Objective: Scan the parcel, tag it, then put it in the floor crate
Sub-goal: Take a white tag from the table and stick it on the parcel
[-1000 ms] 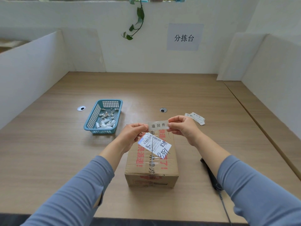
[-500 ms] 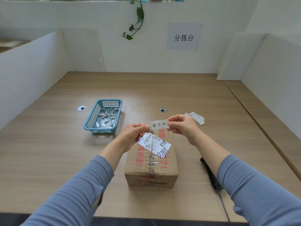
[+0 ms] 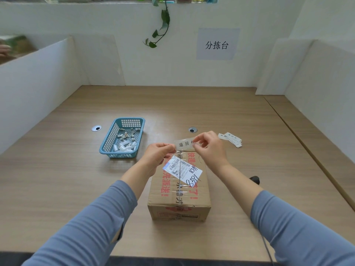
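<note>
One brown cardboard parcel (image 3: 169,214) sits on the wooden desk (image 3: 57,179), near edge, centre, between the forearms. One white barcode label (image 3: 182,168) is stuck on its top. One black scanner (image 3: 255,179) lies just right of it, mostly hidden by the right arm.

Above the parcel's far end, the left hand (image 3: 157,157) pinches the left end of one small white printed tag (image 3: 184,144), and the right hand (image 3: 210,148) pinches the right end.

Change: the right hand has rolled over the tag's end and its fingertips now cover the last character. This looks like peeling the backing, so tagging is underway and the tag isn't stuck yet.

Farther off:
- one teal plastic basket (image 3: 110,137) of scraps, left
- one loose pile of spare white tags (image 3: 230,138), right, at least three
- two round desk grommets (image 3: 96,128) (image 3: 192,129)

The floor crate is not in view.
</note>
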Tool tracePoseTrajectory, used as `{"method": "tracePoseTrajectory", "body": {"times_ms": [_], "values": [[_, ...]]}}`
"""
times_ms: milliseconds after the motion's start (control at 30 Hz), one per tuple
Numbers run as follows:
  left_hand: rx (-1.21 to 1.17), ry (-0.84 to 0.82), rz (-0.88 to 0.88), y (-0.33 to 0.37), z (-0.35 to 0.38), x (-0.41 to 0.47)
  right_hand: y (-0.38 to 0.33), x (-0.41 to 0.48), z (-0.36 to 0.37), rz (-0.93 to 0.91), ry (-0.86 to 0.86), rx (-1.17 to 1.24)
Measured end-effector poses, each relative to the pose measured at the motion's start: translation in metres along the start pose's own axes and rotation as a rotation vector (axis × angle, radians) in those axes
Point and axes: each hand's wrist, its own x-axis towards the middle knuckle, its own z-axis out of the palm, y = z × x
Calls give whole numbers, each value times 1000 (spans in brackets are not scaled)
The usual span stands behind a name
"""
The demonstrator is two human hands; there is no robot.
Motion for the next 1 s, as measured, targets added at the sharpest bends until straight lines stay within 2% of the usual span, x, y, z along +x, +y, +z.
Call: {"method": "tracePoseTrajectory", "body": {"times_ms": [67, 133, 367, 600, 1000], "values": [[-21, -14, 1, -1, 3, 0, -8, -5, 9, -105, -57, -27], [-41, -36, 15, -2, 5, -1, -11, -7, 18, -117, -102, -19], [-88, -37, 54, -2, 6, -9, -11, -10, 25, 19, -140, 110], [-99, -24, 66, 0, 5, -11, -16, -10, 26, 127, -165, 364], [-75, -13, 151, 0, 10, -16, -17, -11, 27, 170, -164, 387]]}}
